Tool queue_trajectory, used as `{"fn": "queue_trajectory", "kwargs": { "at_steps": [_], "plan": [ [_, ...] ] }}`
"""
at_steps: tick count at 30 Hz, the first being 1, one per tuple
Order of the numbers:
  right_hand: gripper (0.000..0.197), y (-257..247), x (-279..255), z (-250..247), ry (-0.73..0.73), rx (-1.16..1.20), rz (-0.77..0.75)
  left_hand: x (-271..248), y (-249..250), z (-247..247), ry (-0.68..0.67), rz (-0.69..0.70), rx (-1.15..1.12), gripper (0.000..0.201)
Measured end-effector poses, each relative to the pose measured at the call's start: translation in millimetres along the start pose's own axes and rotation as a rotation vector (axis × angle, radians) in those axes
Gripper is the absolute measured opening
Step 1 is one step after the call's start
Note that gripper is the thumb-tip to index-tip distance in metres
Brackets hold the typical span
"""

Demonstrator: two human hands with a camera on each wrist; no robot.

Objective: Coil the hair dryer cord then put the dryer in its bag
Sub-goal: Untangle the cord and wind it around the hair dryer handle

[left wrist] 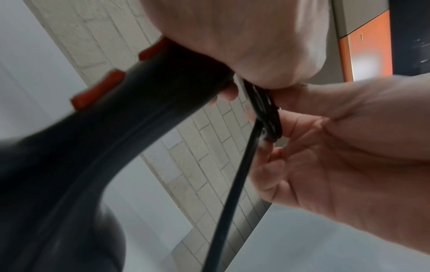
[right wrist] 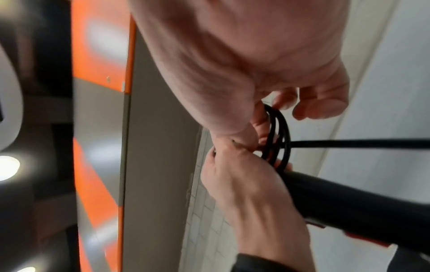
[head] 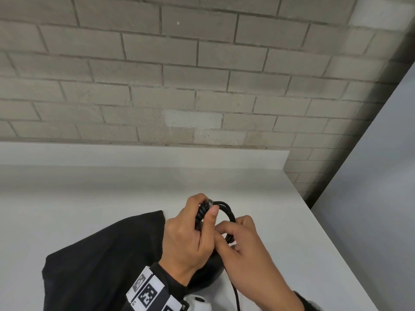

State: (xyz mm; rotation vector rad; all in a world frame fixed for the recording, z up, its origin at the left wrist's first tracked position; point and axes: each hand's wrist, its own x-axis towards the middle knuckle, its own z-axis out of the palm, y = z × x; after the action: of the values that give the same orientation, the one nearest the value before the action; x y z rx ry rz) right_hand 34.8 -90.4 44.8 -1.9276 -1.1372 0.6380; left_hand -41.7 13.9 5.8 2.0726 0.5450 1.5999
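Note:
The black hair dryer (head: 207, 273) is held upright over the white table; its handle with orange buttons (left wrist: 139, 114) fills the left wrist view. My left hand (head: 206, 208) grips the handle end, with the thumb pressing several loops of the black cord (head: 226, 209) against it. My right hand (head: 229, 228) pinches the lower side of those cord loops (right wrist: 279, 132). The loose cord (head: 235, 295) hangs down toward me, seen taut as the cord (right wrist: 360, 143) in the right wrist view. The black cloth bag (head: 101, 265) lies flat to the left, under my left forearm.
The white table (head: 89, 198) ends in a diagonal edge close to my right hand. A grey brick wall (head: 202, 86) stands behind it. Orange and grey panels (right wrist: 100, 46) show in the wrist views.

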Motion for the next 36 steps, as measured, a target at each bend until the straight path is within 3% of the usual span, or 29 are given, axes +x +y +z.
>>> {"fn": "queue_trajectory", "kwargs": {
  "at_steps": [7, 11, 16, 19, 22, 26, 27, 30, 33, 36],
  "plan": [
    [0.018, -1.1, -1.1, -2.8, 0.02, 0.307, 0.054, 1.1, 1.2, -1.4, 0.007, -0.026, -0.067, 0.032],
    [0.021, -4.0, -1.6, -8.2, -0.105, 0.443, 0.024, 1.6, -1.1, -3.1, 0.021, -0.085, -0.116, 0.032],
    [0.003, -4.5, -3.5, -21.0, -0.276, 0.649, -0.018, 2.1, -3.3, -3.5, 0.031, -0.109, -0.164, 0.044],
    [0.017, 2.8, -4.4, -26.8, -0.356, 0.733, -0.001, 3.5, -3.7, -3.6, 0.041, -0.121, -0.175, 0.051],
    [0.019, 6.7, -4.9, -25.0, -0.256, 0.737, 0.002, 3.8, -6.6, -2.6, 0.053, -0.147, -0.145, 0.055],
    [0.019, 13.3, -9.5, -9.2, 0.332, 0.093, -0.277, 6.1, -8.2, -1.2, 0.074, -0.192, -0.135, 0.047],
    [0.017, 15.2, -9.8, -4.8, 0.4, -0.009, -0.373, 6.2, -8.6, -1.1, 0.084, -0.195, -0.135, 0.043],
    [0.015, 21.2, -8.8, 5.4, 0.433, -0.083, -0.466, 6.5, -7.8, -1.4, 0.093, -0.192, -0.12, 0.031],
    [0.009, 20.5, -9.4, 2.2, 0.357, 0.021, -0.344, 7.8, -4.3, -2.7, 0.064, -0.149, -0.081, 0.014],
    [0.012, 14.0, -9.5, -10.6, 0.178, 0.163, -0.174, 8.8, -3.1, -2.6, 0.053, -0.126, -0.047, 0.01]
  ]
}}
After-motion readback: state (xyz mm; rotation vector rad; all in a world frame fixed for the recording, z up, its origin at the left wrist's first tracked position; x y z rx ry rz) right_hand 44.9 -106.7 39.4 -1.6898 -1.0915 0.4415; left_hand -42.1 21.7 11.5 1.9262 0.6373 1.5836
